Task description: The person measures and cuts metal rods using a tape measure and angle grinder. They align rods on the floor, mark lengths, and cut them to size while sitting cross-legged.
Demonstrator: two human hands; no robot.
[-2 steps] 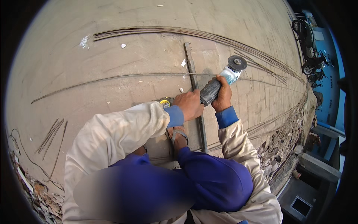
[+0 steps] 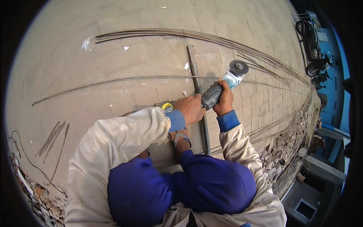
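Note:
An angle grinder (image 2: 212, 96) with a dark grey body, pale blue-white head and a round disc (image 2: 239, 67) points away to the right. My right hand (image 2: 225, 100) is wrapped round its body just behind the head. My left hand (image 2: 189, 109) is closed at its rear end, with the fingertips partly hidden. Below the grinder, a long steel bar (image 2: 205, 130) lies on the ground. One long rebar rod (image 2: 113, 79) crosses that bar, apart from the disc. Beside my left wrist sits a yellow and black tape measure (image 2: 167, 106).
A bundle of rods (image 2: 159, 32) stretches across the far ground, with shorter rods (image 2: 264, 69) at its right. Cut pieces (image 2: 51, 138) lie at the left. Rubble (image 2: 281, 151) lines the right edge; parked motorbikes (image 2: 313, 45) stand beyond. My sandalled foot (image 2: 183, 140) is near the bar.
The grinder and both hands have shifted very slightly toward me and left. More of the tape measure shows past my left sleeve.

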